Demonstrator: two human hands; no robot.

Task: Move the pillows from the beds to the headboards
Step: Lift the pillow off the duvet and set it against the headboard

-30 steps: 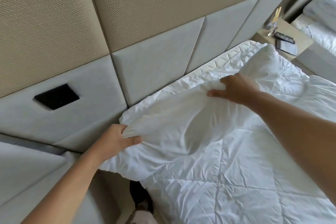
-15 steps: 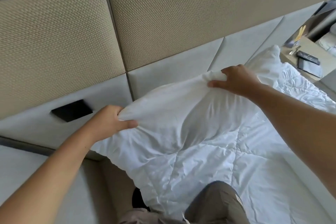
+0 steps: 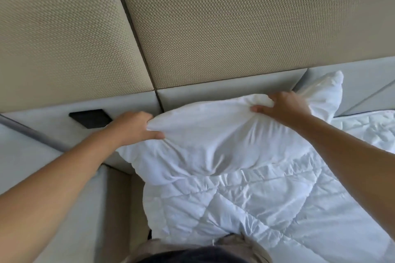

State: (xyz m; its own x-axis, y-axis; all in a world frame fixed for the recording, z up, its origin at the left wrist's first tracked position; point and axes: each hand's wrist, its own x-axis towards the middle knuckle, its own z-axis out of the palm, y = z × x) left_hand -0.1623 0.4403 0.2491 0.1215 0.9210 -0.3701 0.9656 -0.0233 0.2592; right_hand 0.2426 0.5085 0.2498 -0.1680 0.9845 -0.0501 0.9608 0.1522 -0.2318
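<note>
A white pillow (image 3: pixel 213 141) stands tilted on the bed's quilted white cover (image 3: pixel 256 209), its top edge close to the grey padded headboard (image 3: pixel 224 94). My left hand (image 3: pixel 132 128) grips the pillow's upper left corner. My right hand (image 3: pixel 282 109) pinches the top edge further right. The pillow's far right corner (image 3: pixel 329 87) pokes up against the headboard. Its lower edge sinks into the cover.
Above the grey headboard panels runs a row of beige woven panels (image 3: pixel 213 32). A black recessed plate (image 3: pixel 89 117) sits in the headboard left of the pillow. A low grey surface (image 3: pixel 64 198) lies left of the bed. My trousers (image 3: pixel 192 250) show at the bottom.
Both hands have lifted the pillow from lying on the bed and carried it up towards the headboard. The view has swung left, so the bedside table is out of sight.
</note>
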